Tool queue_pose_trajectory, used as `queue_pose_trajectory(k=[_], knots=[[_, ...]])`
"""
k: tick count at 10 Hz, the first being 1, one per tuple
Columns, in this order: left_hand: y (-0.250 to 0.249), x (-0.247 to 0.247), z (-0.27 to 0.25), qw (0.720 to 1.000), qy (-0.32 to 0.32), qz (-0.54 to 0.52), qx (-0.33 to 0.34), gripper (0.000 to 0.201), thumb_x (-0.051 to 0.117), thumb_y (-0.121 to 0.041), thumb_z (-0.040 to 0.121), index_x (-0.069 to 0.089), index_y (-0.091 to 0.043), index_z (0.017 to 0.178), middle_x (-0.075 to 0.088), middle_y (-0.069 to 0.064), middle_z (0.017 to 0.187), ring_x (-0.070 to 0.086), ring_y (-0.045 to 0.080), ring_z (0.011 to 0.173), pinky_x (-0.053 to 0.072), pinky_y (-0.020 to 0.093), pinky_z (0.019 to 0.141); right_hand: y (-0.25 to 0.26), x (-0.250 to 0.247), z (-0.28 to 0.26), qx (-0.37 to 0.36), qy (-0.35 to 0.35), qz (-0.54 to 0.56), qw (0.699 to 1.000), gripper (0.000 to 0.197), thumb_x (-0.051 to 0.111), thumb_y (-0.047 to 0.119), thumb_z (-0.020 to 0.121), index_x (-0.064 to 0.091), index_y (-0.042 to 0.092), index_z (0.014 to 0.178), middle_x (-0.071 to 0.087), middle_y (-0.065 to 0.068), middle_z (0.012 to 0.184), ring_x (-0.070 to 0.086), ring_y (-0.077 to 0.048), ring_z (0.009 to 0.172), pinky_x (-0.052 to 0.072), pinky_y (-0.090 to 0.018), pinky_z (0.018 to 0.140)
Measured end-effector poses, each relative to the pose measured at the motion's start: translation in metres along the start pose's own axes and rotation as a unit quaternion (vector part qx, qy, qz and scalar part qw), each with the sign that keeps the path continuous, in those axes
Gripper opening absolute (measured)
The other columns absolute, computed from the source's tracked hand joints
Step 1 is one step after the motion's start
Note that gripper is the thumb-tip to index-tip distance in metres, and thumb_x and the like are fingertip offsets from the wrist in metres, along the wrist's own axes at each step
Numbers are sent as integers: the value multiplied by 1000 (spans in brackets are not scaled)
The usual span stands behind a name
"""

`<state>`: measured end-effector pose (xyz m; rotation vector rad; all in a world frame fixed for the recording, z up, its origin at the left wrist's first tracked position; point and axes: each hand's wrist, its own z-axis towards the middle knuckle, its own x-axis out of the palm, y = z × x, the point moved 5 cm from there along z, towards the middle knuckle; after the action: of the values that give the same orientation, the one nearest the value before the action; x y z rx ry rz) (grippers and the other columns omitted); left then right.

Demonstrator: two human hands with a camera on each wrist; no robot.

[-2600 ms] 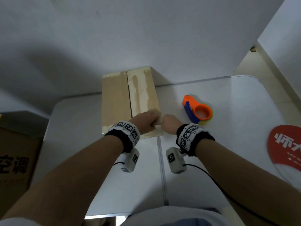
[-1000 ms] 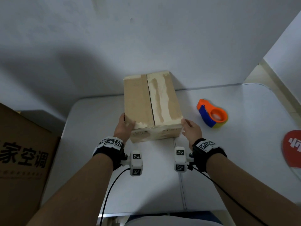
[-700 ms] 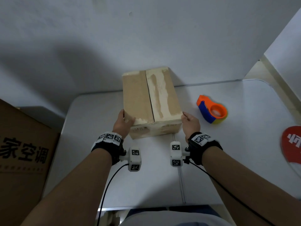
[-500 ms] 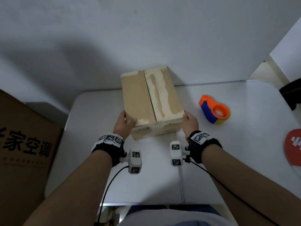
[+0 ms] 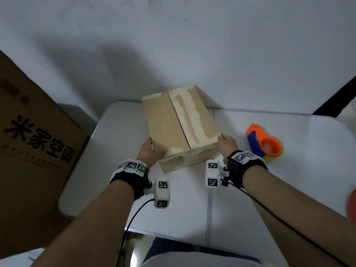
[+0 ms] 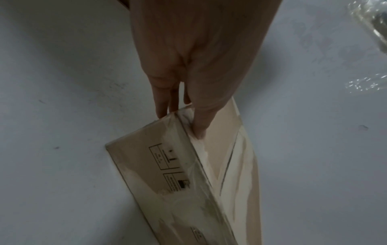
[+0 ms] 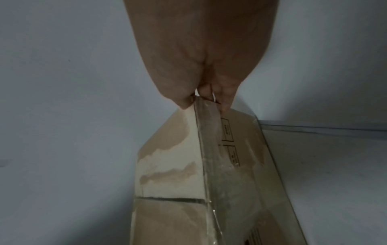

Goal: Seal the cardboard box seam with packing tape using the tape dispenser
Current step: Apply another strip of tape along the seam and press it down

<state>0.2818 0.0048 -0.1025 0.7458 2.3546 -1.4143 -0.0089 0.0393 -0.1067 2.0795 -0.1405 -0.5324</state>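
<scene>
A brown cardboard box stands on the white table, with a dark open seam running down the middle of its top and pale torn patches beside it. My left hand grips the near left corner. In the left wrist view the thumb lies on top of the box and the fingers run down its side. My right hand grips the near right corner, pinching the box edge the same way. The orange and blue tape dispenser lies on the table to the right of the box, untouched.
A large brown carton with black characters stands left of the table. A red round object shows at the right edge. A white wall rises just behind the box. Crumpled clear plastic lies on the table.
Both hands left the middle of the box's near edge and took hold of its two near corners. Since then the box has turned a little, its near end swinging right.
</scene>
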Motion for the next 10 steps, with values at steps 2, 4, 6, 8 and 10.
queue_pose_trajectory(k=[2,4,6,8,10], knots=[[-5,28,-27,994,68,-49,-64,54,77,-38,64,63,-9,107,69,12,105,67,25,96,56,46,89,16,0,13,25,80,28,996,63,39,43,97,20,14,150,33,-11,149,36,-29,136,30,-45,112],[-27,17,-24,993,41,-64,-88,46,55,-43,91,57,-8,120,62,9,119,61,27,110,54,38,91,13,-10,27,43,14,-49,998,69,32,55,92,44,3,136,52,-20,133,54,-30,113,41,-47,104],[-46,-55,47,987,-123,103,-14,82,67,-43,67,39,-7,135,40,19,144,46,37,126,42,46,105,8,9,-5,146,87,7,985,44,43,45,96,51,6,114,63,-17,109,66,-32,98,55,-42,88],[-63,-83,79,972,-99,214,-11,60,49,-11,93,22,3,145,16,23,154,19,36,143,20,40,115,10,23,-21,193,140,68,969,22,55,21,94,53,4,108,63,-21,101,64,-29,76,55,-38,85],[-58,-91,91,975,-105,198,6,58,63,-27,84,44,0,131,45,23,134,49,40,118,41,40,94,42,13,7,95,75,126,985,31,46,13,96,52,-1,122,63,-16,110,59,-25,94,51,-34,81]])
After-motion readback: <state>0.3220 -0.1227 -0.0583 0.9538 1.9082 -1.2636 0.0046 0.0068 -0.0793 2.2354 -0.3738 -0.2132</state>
